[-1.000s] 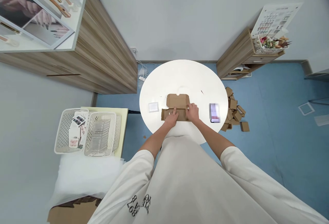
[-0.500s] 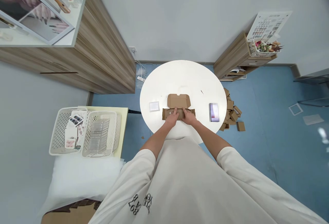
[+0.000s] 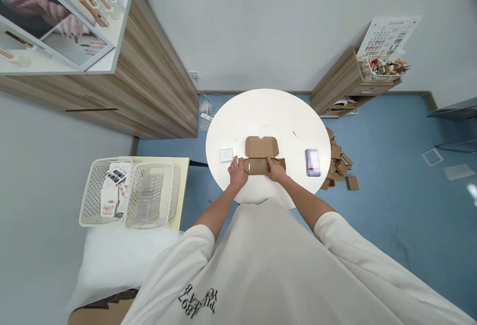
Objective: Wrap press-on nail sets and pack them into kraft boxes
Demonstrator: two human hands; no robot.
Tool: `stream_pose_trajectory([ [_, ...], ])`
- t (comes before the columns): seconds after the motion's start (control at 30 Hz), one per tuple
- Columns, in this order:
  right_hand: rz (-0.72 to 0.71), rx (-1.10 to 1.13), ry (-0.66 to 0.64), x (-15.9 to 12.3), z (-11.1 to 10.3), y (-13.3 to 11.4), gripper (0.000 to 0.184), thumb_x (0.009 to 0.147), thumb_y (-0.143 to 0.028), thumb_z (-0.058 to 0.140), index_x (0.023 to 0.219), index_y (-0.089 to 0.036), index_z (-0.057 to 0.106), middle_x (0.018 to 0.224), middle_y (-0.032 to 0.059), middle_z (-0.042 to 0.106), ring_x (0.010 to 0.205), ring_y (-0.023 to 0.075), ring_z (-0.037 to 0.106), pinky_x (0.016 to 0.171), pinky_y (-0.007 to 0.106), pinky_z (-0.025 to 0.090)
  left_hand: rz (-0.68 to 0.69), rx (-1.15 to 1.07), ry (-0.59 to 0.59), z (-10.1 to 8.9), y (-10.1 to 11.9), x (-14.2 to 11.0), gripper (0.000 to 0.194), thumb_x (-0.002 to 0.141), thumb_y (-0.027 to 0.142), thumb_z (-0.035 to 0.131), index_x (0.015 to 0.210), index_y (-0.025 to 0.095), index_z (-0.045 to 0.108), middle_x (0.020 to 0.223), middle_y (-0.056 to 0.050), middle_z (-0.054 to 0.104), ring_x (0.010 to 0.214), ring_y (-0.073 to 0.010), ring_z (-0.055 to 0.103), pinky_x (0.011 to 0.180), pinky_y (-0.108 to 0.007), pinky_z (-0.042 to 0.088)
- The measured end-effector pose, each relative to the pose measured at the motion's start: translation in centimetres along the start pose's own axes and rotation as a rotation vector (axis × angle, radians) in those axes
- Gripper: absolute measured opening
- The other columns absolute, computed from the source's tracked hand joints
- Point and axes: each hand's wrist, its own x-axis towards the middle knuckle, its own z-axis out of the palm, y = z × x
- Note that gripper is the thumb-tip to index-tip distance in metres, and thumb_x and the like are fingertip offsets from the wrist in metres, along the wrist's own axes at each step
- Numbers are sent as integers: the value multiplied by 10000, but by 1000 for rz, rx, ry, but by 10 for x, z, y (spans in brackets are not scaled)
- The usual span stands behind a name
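Holding a half-folded brown cardboard box (image 3: 259,166) in a narrow grip, the left hand (image 3: 237,173) is clasping its left end while the right hand (image 3: 276,170) is pressing down on its right part. The box is lying flat on a round white table (image 3: 268,111), near the table's near edge, with its lid section (image 3: 262,146) stretching away toward the far side. To the left, a small white square packet (image 3: 225,155) is lying just beyond the left hand, and on the right a blurred flat item (image 3: 312,162) is resting well apart from the box. Left of the table, two white plastic baskets (image 3: 100,191) are sitting side by side on a pale yellow table (image 3: 182,166). Right of the round table, a heap of small cardboard boxes (image 3: 337,158) is lying on the blue floor (image 3: 391,215). Farther away, a wooden cabinet (image 3: 156,81) is standing at the far left.
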Motion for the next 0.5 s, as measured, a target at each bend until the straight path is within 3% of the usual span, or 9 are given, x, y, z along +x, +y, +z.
stream_pose_trajectory([
  [0.1,4,3,0,-1,0,0,963,927,-360,600,1627,-215,-46,1390,181,572,1230,330,562,1007,411,407,-82,-28,-31,4,-5,2,678,877,218,548,1511,200,311,1566,-201,309,1347,-353,422,1046,-483,389],
  [0.27,10,2,-5,-3,1,-1,969,932,-387,598,1625,-217,-58,1398,188,560,1235,334,557,1020,417,392,-59,-32,-123,12,-2,10,571,919,282,544,1468,263,389,1412,-154,479,1275,-323,484,1023,-460,410],
  [0.4,14,6,-7,-3,3,0,960,935,-378,584,1624,-225,-67,1406,182,558,1220,330,568,1019,421,394,-13,-60,-167,15,1,12,485,931,216,508,1410,274,461,1428,-134,465,1206,-276,557,988,-397,448],
  [0.5,7,12,0,-3,6,1,959,932,-365,579,1624,-223,-70,1427,177,548,1226,332,565,1015,420,400,57,-110,-183,14,5,10,580,928,156,460,1486,282,366,1441,-131,462,1110,-240,618,943,-364,477],
])
